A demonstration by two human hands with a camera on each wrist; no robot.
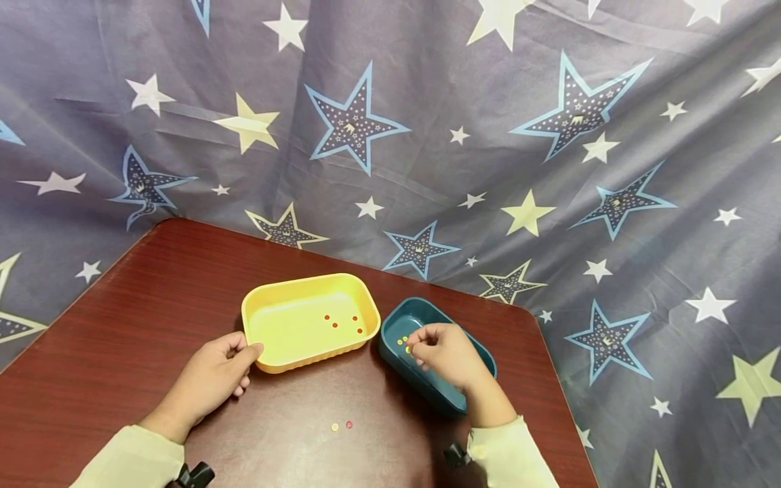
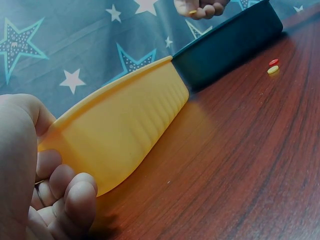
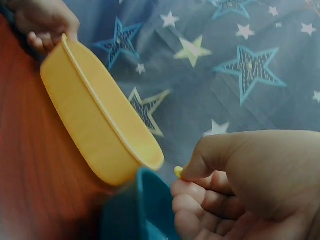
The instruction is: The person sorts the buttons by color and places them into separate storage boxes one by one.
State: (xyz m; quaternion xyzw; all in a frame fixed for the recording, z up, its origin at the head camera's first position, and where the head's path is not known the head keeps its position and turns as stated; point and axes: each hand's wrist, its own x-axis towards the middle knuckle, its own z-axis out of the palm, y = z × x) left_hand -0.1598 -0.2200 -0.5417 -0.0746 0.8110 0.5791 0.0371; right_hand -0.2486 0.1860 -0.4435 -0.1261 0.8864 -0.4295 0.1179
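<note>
My left hand (image 1: 216,373) grips the near left corner of a yellow plastic tray (image 1: 287,331), thumb over the rim and fingers curled below it. Several small red discs (image 1: 335,325) lie in the tray's right part. Over a dark teal tray (image 1: 417,306) hovers my right hand (image 1: 450,356). Between its thumb and index finger it pinches a small yellow disc (image 3: 178,172), clear in the right wrist view. Small yellow discs (image 1: 400,341) lie on the teal tray's floor; the hand covers part of that tray.
On the reddish-brown table (image 1: 274,434), nearer me, lie a loose yellow disc (image 1: 335,428) and a loose red disc (image 1: 349,425), side by side. The two trays stand close together. A grey star-patterned cloth (image 1: 427,190) hangs behind the table's far edge and along its sides.
</note>
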